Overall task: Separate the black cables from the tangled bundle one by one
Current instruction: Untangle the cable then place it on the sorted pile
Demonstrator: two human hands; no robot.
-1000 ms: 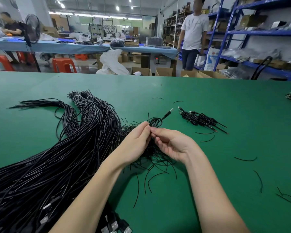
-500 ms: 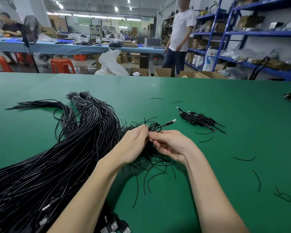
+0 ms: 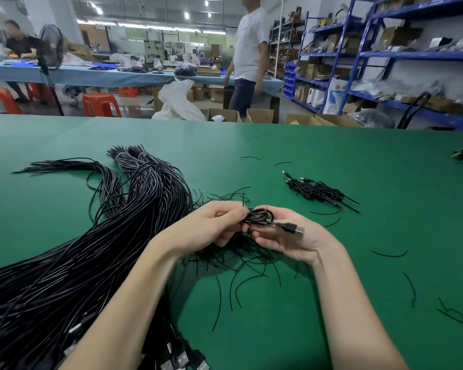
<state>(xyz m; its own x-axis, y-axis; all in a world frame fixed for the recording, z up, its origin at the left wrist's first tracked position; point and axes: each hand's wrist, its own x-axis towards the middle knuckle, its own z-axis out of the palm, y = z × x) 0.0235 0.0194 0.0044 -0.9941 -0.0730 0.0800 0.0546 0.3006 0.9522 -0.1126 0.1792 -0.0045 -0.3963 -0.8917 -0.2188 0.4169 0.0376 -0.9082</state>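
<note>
Head view: we see a wide green felt-covered desk [image 3: 332,161]. Biggest item on it is the large tangled bundle of long black cables [image 3: 72,257], fanning from lower left up to centre, USB plugs showing at the bottom edge. A small pile of separated black cables [image 3: 320,192] lies right of centre, well apart from the bundle. Short black cable offcuts [image 3: 389,254] are scattered over the right side.

Our left hand [image 3: 211,225] and right hand [image 3: 292,239] meet above the bundle's right edge. Both sets of fingers are clamped on one small coiled black cable with a USB plug [image 3: 262,218]: left fingers pinch the coil, right fingers curl under it, plug lying across the right palm.
</note>
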